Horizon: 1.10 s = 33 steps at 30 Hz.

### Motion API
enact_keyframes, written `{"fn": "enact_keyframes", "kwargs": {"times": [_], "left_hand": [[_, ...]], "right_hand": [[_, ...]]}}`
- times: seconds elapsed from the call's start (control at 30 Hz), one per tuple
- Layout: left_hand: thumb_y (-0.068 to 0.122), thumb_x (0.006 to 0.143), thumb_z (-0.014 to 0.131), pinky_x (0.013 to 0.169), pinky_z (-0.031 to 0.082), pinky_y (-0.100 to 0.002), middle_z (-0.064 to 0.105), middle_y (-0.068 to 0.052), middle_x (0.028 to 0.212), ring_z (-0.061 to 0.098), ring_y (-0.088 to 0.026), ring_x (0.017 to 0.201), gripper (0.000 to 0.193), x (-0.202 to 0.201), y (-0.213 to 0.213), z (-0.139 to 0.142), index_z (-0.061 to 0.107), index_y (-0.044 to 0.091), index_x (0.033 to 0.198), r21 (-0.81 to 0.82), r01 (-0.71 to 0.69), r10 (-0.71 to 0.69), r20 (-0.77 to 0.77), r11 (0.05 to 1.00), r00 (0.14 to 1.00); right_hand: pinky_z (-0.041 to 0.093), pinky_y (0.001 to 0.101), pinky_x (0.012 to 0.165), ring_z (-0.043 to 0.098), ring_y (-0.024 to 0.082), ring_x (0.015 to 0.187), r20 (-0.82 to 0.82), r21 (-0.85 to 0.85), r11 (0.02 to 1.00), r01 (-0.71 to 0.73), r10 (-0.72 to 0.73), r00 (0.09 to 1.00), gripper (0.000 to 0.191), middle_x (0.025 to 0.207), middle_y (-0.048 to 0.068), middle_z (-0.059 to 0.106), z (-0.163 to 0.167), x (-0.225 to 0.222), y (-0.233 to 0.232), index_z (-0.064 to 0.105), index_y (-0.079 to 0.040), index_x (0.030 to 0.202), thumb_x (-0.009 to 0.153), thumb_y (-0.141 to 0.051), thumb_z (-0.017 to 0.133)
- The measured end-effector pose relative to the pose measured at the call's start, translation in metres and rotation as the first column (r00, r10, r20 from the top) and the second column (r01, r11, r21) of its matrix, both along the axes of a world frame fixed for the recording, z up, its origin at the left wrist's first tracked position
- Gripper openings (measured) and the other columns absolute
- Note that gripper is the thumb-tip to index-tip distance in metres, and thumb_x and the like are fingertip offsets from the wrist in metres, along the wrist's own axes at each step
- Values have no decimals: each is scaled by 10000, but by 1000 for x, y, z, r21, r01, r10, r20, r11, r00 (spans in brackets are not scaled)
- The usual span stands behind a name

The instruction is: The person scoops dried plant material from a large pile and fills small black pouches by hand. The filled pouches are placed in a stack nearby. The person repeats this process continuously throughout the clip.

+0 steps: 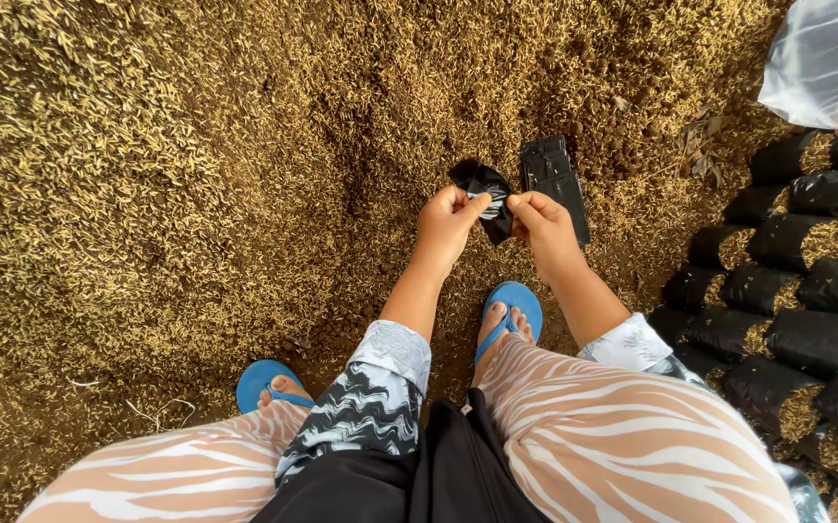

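Pinching a small black plastic bag point(489, 197) between both hands, the person sits low over a heap of husk-and-soil mix point(196, 165). Left hand point(448, 221) clenched on the bag's near edge, thumb and fingertips pressed together at its left side. Right hand point(541, 219) likewise closed on the bag's right side, knuckles up. Bag hangs crumpled between the two grips, held just above the heap, its upper flap standing free above the left hand.

A flat stack of black bags point(556, 179) lies on the heap just beyond the right hand, partly hidden behind it.

Filled black bags point(796, 291), lying on their sides with husk mix showing at their open ends, are piled in rows along the right edge of the heap. A clear plastic sack point(825, 58) sits at the far right corner.

Below the hands: blue sandals, the right sandal point(514, 308) near the wrists, the left sandal point(266, 384) well apart toward the near edge. Striped trousers and patterned sleeves fill the near foreground.
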<state>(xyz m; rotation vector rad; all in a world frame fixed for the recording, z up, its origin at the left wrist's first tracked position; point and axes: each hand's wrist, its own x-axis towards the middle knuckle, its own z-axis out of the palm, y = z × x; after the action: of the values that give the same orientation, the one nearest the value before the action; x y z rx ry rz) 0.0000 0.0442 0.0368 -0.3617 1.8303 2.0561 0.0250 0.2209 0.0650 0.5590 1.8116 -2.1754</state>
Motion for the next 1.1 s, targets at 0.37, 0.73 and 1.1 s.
{"fn": "enact_keyframes", "kwargs": {"times": [0.37, 0.73, 1.1], "left_hand": [[203, 968, 700, 494, 492, -230, 625, -17, 719, 610, -69, 571, 240, -8, -6, 12, 537, 65, 858, 97, -123, 123, 11, 988, 992], [376, 881, 748, 553, 553, -241, 645, -45, 770, 628, -87, 611, 351, -15, -27, 35, 563, 86, 950, 231, -213, 154, 247, 950, 957], [146, 888, 665, 583, 559, -357, 704, -36, 882, 680, -144, 678, 214, -13, -14, 65, 632, 86, 1091, -430, 6, -36, -62, 903, 997]], "right_hand": [[490, 278, 761, 589, 79, 807, -64, 150, 959, -240, 251, 966, 121, 878, -25, 658, 24, -2, -11, 658, -60, 1038, 1006, -174, 685], [505, 253, 792, 605, 71, 803, -85, 126, 974, -190, 201, 976, 192, 836, -16, 670, 8, -1, -5, 662, -69, 982, 1062, -232, 602], [417, 212, 654, 527, 32, 722, -161, 323, 946, -17, 73, 984, 184, 794, -43, 627, 8, -6, -11, 639, -63, 930, 1059, -191, 609]]}}
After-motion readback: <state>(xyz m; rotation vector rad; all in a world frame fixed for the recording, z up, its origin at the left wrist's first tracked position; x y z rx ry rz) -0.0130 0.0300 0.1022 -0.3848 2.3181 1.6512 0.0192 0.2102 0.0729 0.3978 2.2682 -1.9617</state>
